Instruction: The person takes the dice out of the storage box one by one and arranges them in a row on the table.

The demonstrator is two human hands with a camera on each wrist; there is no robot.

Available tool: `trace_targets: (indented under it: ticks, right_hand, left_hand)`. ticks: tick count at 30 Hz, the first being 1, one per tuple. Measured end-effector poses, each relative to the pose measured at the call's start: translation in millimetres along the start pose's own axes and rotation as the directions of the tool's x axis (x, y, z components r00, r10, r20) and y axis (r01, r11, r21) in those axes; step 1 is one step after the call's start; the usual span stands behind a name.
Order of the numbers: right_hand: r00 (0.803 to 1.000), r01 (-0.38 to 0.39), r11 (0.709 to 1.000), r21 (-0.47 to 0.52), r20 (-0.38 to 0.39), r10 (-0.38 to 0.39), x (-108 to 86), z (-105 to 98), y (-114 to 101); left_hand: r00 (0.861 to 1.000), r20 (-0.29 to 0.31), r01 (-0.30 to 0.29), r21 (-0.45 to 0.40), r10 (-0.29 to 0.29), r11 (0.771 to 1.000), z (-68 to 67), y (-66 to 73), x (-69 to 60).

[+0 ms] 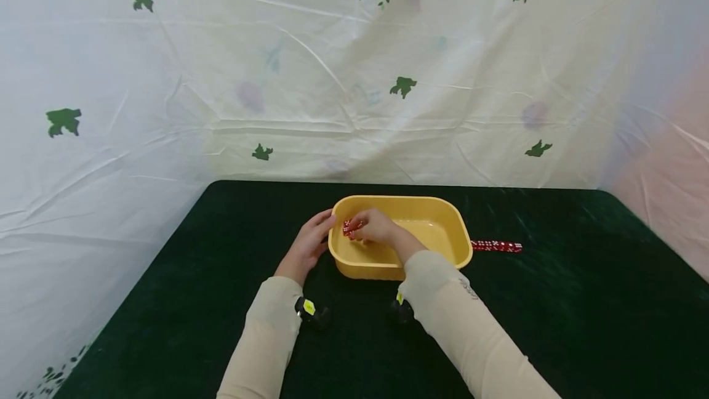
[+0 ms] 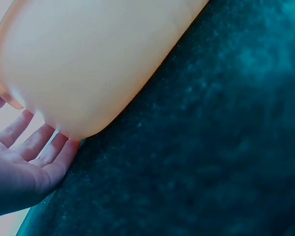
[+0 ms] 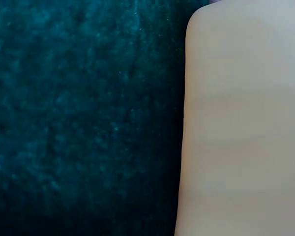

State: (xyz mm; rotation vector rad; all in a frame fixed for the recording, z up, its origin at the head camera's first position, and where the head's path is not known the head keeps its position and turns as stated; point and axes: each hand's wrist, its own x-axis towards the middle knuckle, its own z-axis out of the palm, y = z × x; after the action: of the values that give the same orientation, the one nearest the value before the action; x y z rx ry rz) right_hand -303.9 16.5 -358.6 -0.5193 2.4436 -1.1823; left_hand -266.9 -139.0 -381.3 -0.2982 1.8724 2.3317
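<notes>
A yellow basin [image 1: 373,271] stands on the dark green table. Inside its left part, my right hand [image 1: 375,226] pinches red dice with white dots [image 1: 349,228]; the fingers partly cover them, so I cannot tell how many. At the basin's left end, my left hand [image 1: 310,242] rests its fingers on the outer wall, near the rim. In the left wrist view, the extended fingers [image 2: 34,142] touch the basin's end wall [image 2: 83,69]. The right wrist view shows mostly the basin's outer side [image 3: 246,113], with the right hand hidden.
A row of red dice [image 1: 496,246] lies on the table [image 1: 554,325] just right of the basin. A white cloth [image 1: 332,109] with green leaf and bird patterns hangs behind and beside the table.
</notes>
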Motion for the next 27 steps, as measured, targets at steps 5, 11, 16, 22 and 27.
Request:
trace_targets:
  ticks: [5, 11, 16, 22, 27]
  right_hand:
    - [1.0, 0.002, 1.0, -0.028, -0.009, -0.003, -0.6, -0.2, 1.1]
    - [1.0, 0.007, 0.999, -0.044, -0.02, -0.008, -0.8, -0.6, 1.5]
    - [1.0, 0.013, 0.998, -0.06, -0.008, -0.013, -2.1, -0.4, 0.6]
    - [1.0, 0.007, 0.997, -0.083, 0.002, -0.007, -2.8, 0.4, 0.2]
    - [1.0, 0.007, 0.995, -0.097, 0.012, -0.006, -2.9, 0.8, 0.3]
  left_hand:
    - [1.0, 0.0, -0.002, 0.007, 0.002, 1.0, 2.0, 0.0, 0.6]
    - [1.0, 0.004, -0.001, 0.014, 0.001, 1.0, 2.8, 1.1, 0.6]
    - [1.0, -0.003, 0.008, 0.015, -0.008, 1.0, 1.9, -0.5, 1.8]
    - [1.0, 0.002, 0.007, 0.009, -0.007, 1.0, 0.5, -1.4, 1.6]
    - [1.0, 0.003, 0.012, 0.014, -0.012, 1.0, 0.7, -0.2, -1.2]
